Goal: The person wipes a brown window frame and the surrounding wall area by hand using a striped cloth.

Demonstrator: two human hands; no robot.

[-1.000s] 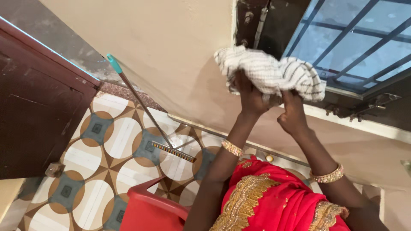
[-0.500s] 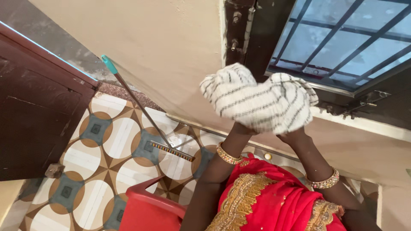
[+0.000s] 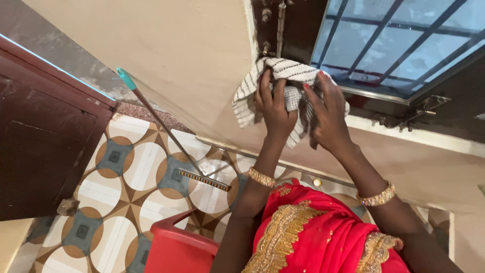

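Here both hands, left point(image 3: 275, 108) and right point(image 3: 328, 114), bunch the cloth point(image 3: 283, 71), fingers pinching it; wiping the window point(image 3: 384, 45) needs a flatter pad.

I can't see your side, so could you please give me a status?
Left hand and right hand both gripping striped cloth. Cloth at window frame corner. Nothing blocking.

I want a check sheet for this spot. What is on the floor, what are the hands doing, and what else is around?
Surface: patterned tile floor, brown, white and grey.
Job's things: striped cloth, bunched at the window corner.
Clutter: broom leaning on the wall; red chair; small round thing on the floor by the wall, too small to tell.
Grips: left hand and right hand both clutch the cloth.
Cables: nothing seen.
Surroundings: cream wall; barred window; dark wooden door.
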